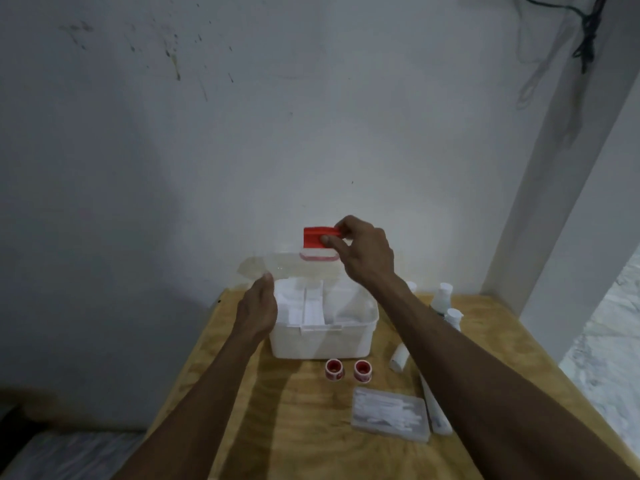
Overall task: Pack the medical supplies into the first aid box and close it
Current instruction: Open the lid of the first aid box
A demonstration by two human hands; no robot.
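A white first aid box [322, 341] stands on the wooden table [277, 427] against the wall, its clear lid [277, 266] raised. My right hand [363, 252] pinches the red latch [316, 237] at the lid's top edge. My left hand [258, 308] rests against the box's left side, near the lid's corner. A white inner tray shows inside the box. In front of the box stand two red-and-white tape rolls [335, 369] [362, 370]. A clear case of cotton swabs [389, 414] lies nearer to me, with a white tube [434, 407] beside it.
Two white-capped bottles [441, 296] [453, 318] stand to the right of the box, and a small white roll [399, 357] lies under my right forearm. The table's right edge borders a pale pillar. Dark floor lies to the left.
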